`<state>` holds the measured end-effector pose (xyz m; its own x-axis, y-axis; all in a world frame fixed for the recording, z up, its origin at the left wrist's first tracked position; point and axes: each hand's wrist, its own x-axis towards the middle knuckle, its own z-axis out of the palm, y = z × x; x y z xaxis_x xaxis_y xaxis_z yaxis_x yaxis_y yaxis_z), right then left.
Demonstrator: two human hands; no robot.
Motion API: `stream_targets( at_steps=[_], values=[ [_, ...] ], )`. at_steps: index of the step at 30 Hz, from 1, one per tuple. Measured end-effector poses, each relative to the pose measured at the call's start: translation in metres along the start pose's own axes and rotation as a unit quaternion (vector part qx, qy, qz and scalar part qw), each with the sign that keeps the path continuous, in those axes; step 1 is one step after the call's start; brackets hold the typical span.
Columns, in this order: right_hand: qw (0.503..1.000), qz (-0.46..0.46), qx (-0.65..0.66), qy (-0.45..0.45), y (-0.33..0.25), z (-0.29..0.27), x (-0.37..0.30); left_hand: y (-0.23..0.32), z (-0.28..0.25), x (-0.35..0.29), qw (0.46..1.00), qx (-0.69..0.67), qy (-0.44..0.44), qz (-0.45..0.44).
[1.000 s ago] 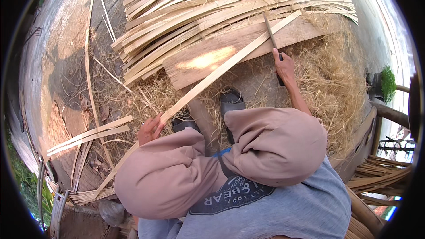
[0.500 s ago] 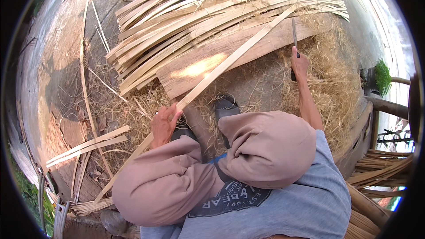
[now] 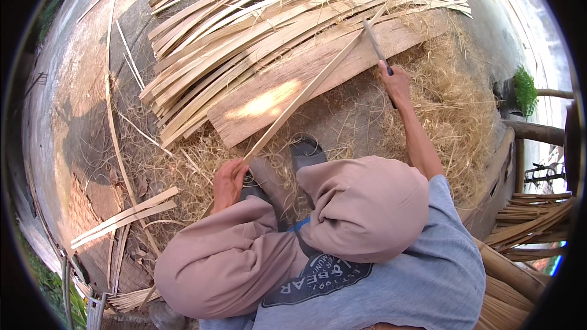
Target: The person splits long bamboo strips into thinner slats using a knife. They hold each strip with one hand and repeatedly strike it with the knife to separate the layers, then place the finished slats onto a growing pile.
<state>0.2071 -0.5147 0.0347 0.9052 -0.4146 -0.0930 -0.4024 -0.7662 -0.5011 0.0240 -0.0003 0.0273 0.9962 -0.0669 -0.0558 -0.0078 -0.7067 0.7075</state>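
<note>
My left hand (image 3: 228, 181) is closed round a long pale bamboo strip (image 3: 304, 95) beside my left knee. The strip slants up and to the right across a flat wooden board (image 3: 342, 71), turned so that a narrow edge faces me. In my right hand (image 3: 396, 84) is a knife (image 3: 374, 40) with a dark handle, its blade pointing up and left. The blade's tip is close to the strip's far part; whether they touch I cannot tell. Beyond the board lies a broad pile of bamboo strips (image 3: 244, 36).
Curly shavings (image 3: 452, 122) cover the ground on the right and around my feet in sandals (image 3: 307, 151). A few loose strips (image 3: 125, 217) lie at the left. A potted green plant (image 3: 524, 90) and wooden poles (image 3: 532, 132) stand at the right.
My right hand has moved left with the knife, bringing the blade to the strip. The strip has turned from its flat face toward its edge, still in my left hand.
</note>
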Motion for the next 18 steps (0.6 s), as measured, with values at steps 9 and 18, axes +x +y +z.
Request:
stream_targets(
  at_steps=[9,18],
  values=[
    [0.998,-0.041,-0.011,0.036,-0.013,-0.005,-0.022,0.012,0.004,0.015,0.996,0.08,-0.017,0.025],
    [1.0,-0.002,0.015,-0.011,-0.009,0.018,-0.016,-0.019,-0.022,-0.028,0.995,0.097,0.017,-0.023]
  ],
)
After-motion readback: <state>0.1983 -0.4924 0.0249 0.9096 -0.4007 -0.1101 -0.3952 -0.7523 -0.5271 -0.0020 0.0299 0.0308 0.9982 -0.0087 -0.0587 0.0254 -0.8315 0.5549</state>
